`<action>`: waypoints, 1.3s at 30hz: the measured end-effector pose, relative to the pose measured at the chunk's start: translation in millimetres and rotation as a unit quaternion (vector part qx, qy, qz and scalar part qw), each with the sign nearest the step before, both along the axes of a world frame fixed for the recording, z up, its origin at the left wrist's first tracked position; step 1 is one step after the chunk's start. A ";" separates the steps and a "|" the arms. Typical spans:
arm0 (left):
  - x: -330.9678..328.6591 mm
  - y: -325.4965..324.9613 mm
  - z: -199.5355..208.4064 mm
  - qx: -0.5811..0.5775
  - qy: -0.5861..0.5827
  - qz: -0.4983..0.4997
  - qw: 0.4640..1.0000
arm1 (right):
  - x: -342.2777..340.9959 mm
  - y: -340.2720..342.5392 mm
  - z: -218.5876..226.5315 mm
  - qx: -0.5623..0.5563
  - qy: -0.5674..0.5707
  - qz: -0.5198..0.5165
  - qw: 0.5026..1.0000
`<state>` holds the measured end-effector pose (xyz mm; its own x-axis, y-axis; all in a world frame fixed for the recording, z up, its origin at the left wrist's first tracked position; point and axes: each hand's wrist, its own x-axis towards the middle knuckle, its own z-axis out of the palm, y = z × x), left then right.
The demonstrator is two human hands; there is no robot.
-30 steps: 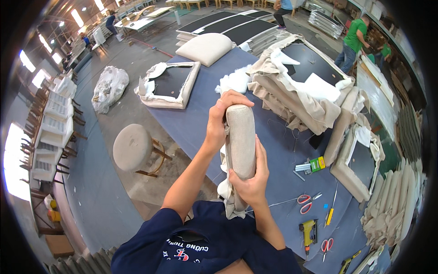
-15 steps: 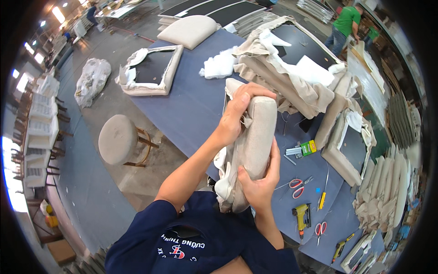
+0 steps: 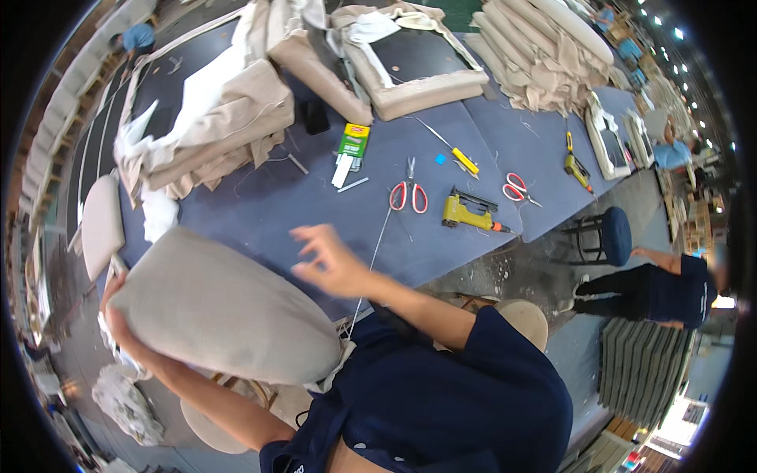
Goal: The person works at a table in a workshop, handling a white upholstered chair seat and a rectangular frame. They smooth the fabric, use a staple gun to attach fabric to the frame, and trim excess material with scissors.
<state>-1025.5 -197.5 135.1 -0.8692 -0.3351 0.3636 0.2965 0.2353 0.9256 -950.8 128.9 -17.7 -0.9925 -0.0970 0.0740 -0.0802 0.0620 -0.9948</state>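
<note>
A beige fabric-covered cushion [image 3: 225,307] is held in front of me on the left, its smooth face turned up. My left hand [image 3: 118,315] grips its far left edge, with the fingertips partly hidden behind the rim. Off the cushion, my right hand [image 3: 331,262] hovers over the near part of the blue-grey table [image 3: 260,213]. Its fingers are apart and loosely bent, and nothing shows in them. The tools closest to it are red-handled snips [image 3: 408,195] and a yellow-green staple gun [image 3: 469,211] on the table.
Beyond lie a yellow-handled pointed tool [image 3: 465,162], red-handled scissors [image 3: 516,189], a green-yellow box [image 3: 355,140] and a dark phone [image 3: 314,117]. Half-covered frames [image 3: 426,93] and a fabric pile [image 3: 544,63] line the far side. Round stools stand below; a person [image 3: 670,290] is at right.
My view has swung to the right. The cushion has turned from on edge to face up and lies further left. My right hand has let go of it and moved away.
</note>
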 end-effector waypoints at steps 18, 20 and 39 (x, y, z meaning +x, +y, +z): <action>-56.6 -25.2 -1.2 0.127 -0.087 0.015 0.988 | 90.1 334.0 -192.6 0.654 -0.308 -0.124 0.680; -48.7 -9.3 3.4 0.113 -0.090 0.045 0.989 | 94.8 334.8 -190.5 0.656 -0.294 -0.126 0.683; -56.4 43.1 6.6 0.014 -0.054 0.041 0.998 | 97.5 152.6 -78.6 0.256 -0.101 0.099 0.956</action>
<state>-1081.9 -154.4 141.7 -0.8725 -0.4148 0.2584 0.1755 0.2275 0.9578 -853.3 281.5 -96.4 -0.9401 -0.2557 -0.2255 0.0510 0.5486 -0.8345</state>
